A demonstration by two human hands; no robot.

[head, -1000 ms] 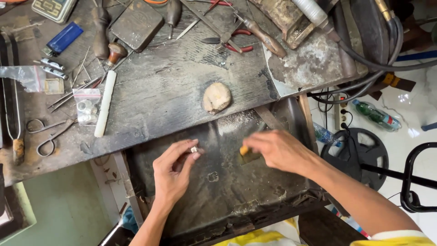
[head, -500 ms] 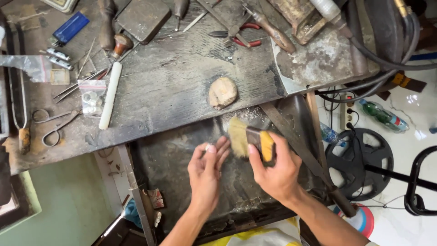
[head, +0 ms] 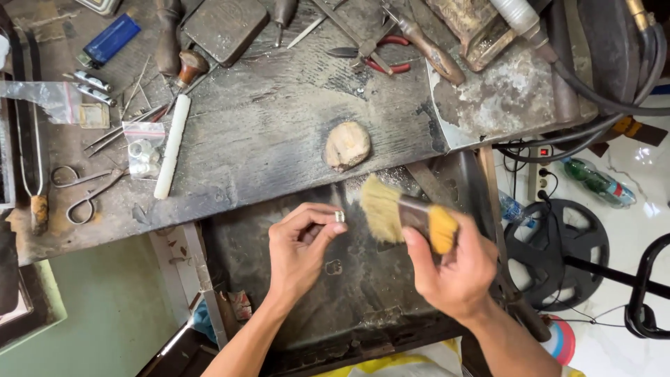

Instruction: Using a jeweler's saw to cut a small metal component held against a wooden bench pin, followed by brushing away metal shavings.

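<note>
Left hand [head: 300, 248] pinches a small silvery metal ring [head: 340, 216] between thumb and fingertips, held above the dark metal tray [head: 265, 230] at the near edge of the scarred wooden worktop [head: 265, 132]. Right hand [head: 453, 269] is closed around a yellow-handled flat brush with pale bristles [head: 401, 213]; the bristles lie just right of the ring. A rounded beige lump [head: 347, 145] rests on the worktop just beyond.

Premises: a small craft workshop, apparently for fine metalwork. The worn, scorched wooden worktop [head: 279, 132] carries pliers [head: 380, 52], scissors [head: 80, 188], a lighter [head: 110, 38], hand tools with wooden handles [head: 178, 59] and small bags of parts [head: 143, 150]. A dark catch tray [head: 349, 293] sits below the worktop edge. Hoses [head: 600, 91] run along the right side.
</note>
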